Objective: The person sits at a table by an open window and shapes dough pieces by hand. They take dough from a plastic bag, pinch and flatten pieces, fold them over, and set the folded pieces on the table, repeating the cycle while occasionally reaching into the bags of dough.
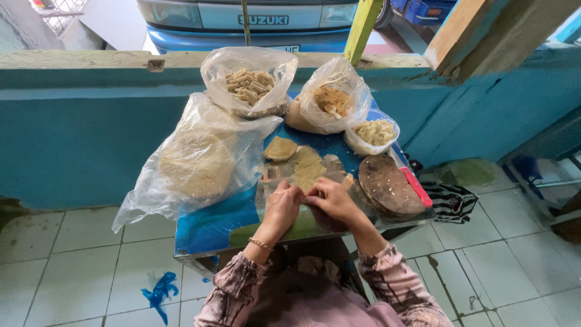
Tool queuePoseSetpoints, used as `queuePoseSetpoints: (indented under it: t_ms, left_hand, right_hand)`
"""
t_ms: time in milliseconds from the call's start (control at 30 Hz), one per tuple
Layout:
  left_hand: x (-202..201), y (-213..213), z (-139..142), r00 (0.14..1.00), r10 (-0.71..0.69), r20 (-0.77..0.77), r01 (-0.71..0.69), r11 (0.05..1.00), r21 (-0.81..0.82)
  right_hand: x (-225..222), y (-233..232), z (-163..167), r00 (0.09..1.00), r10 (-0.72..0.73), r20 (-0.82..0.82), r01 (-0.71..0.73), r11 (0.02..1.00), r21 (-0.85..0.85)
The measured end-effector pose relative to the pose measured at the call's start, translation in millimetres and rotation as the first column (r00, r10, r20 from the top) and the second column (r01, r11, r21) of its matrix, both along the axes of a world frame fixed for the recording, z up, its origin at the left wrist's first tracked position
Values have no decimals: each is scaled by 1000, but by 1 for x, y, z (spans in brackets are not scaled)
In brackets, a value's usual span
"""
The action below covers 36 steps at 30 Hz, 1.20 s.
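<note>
My left hand (282,204) and my right hand (331,200) meet at the front of a small blue-topped table (209,227), fingers curled together over a pale dough wrapper that they mostly hide. Just beyond the hands lie several flat yellowish wrappers (305,166) and a folded piece (280,148). A gold bracelet sits on my left wrist.
A clear bag of round flat sheets (196,163) lies at the left. Bags of rolled sticks (249,85) and filling (330,100) and a bowl of pale pieces (374,133) stand at the back. A round wooden board (387,184) rests at the right. A blue wall and a parked vehicle are behind.
</note>
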State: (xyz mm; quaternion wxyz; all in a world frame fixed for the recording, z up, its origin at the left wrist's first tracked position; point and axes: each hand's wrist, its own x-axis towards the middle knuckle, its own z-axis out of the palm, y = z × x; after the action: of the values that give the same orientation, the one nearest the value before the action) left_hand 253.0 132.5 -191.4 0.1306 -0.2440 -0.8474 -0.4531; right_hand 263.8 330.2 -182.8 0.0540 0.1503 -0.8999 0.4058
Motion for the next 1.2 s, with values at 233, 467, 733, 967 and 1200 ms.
queuePoseSetpoints:
  t_ms: [233,467,733,967,1200]
  left_hand:
    - [-4,2,-3,999,33,-28,-32,998,45]
    - [12,-3,-14,980,-63,-187,68,998,20]
    - [2,2,-6,995,6,-103,-7,1000,-15]
    - [53,-16,7,997,-73,4,73,996,-53]
    - [50,-9,21,979,-97,180,92,995,35]
  right_hand:
    - [-12,-2,10,996,-27,85,23,998,52]
    - [47,-30,17,846,-6,-533,226,910,348]
    - [34,-28,17,880,-69,-470,178,966,190]
    - [72,-18,16,970,-56,-238,78,993,84]
    - [65,-15,25,964,-143,222,140,990,29]
